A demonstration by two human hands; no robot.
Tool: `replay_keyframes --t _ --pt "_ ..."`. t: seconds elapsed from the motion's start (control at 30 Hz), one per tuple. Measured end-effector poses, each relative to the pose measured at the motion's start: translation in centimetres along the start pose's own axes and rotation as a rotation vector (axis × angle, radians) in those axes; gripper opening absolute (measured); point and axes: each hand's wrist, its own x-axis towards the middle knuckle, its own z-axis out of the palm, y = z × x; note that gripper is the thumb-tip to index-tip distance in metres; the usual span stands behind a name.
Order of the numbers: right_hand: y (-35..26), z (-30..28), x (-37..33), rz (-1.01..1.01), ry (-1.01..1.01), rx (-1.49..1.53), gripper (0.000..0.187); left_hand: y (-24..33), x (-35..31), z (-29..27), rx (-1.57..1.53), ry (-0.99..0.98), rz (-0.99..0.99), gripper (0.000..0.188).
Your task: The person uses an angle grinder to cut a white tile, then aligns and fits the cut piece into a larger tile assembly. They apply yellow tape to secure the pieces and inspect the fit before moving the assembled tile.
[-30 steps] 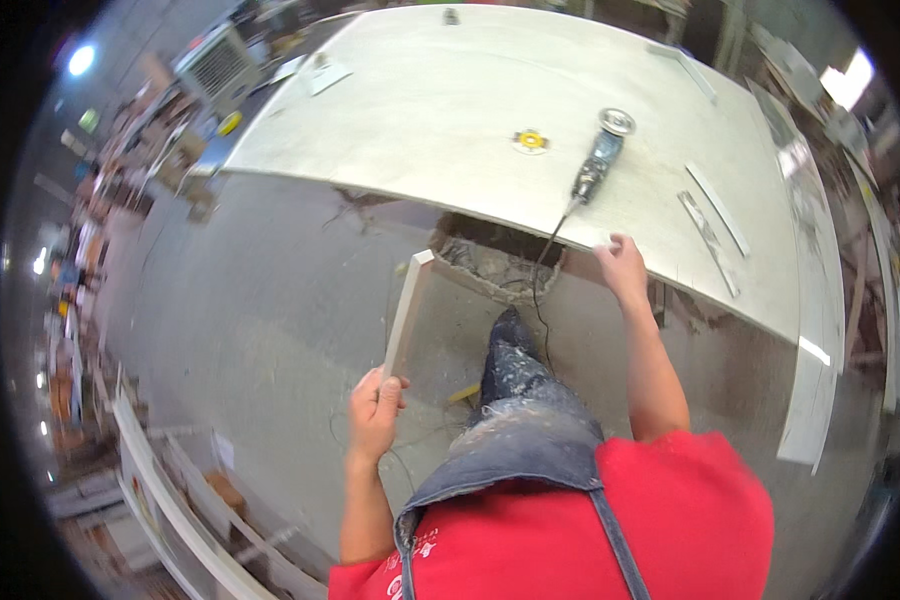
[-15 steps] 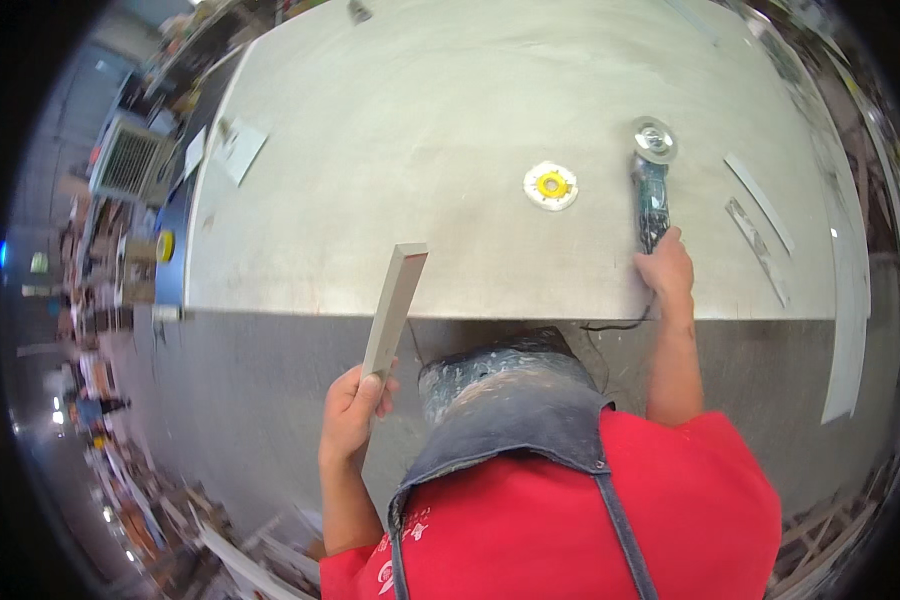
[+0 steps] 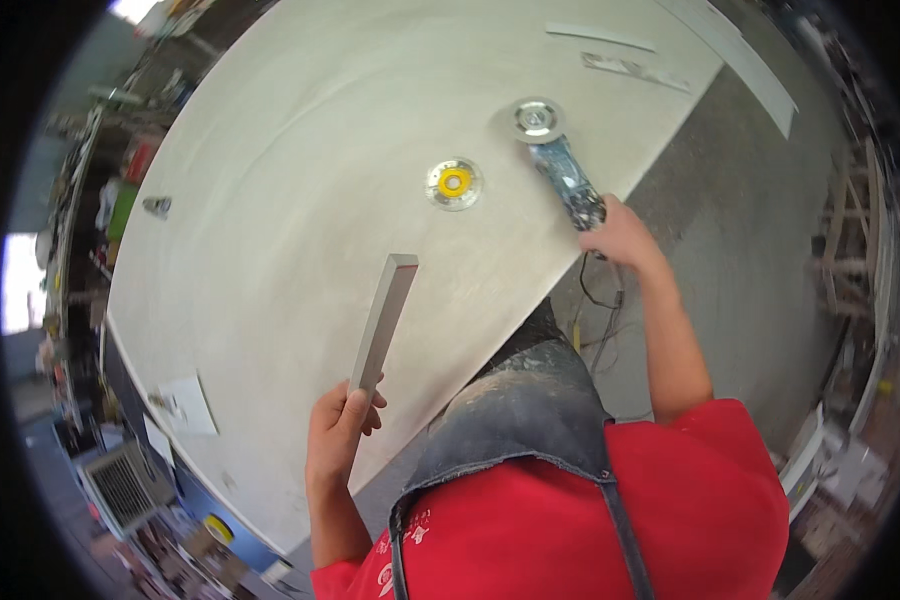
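Observation:
My left hand (image 3: 344,425) is closed round the lower end of a long, narrow grey bar (image 3: 382,318), which tilts up over the near part of the table. With my right hand (image 3: 620,236) I grip the rear of an angle grinder (image 3: 567,180). Its round metal disc (image 3: 538,119) faces up, over the table's right side. Between the bar and the grinder, a yellow-centred disc (image 3: 454,183) rests on the large pale table (image 3: 300,200). A dark cord (image 3: 600,290) hangs below the grinder's rear, beyond the table edge.
Two narrow strips, one plain (image 3: 600,38) and one stained (image 3: 635,71), lie at the far right of the table. White sheets (image 3: 185,405) and a small metal piece (image 3: 157,207) are on the left. A yellow tape roll (image 3: 219,529) sits past the lower-left edge.
My view and body have turned to the right, so the table now runs diagonally. Both hands keep their hold on the bar and the grinder.

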Motion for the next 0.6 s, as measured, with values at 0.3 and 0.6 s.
replay_keyframes --t 0.3,0.6 --pt "1.7 9.3 4.0 -0.091 -0.179 1.566 0.04 -2.8 7.3 1.0 0.713 -0.119 0.306 0.034" --pt "15.3 9.5 -13.3 -0.184 0.089 1.789 0.053 -4.5 14.0 8.2 1.188 -0.219 0.794 0.05"
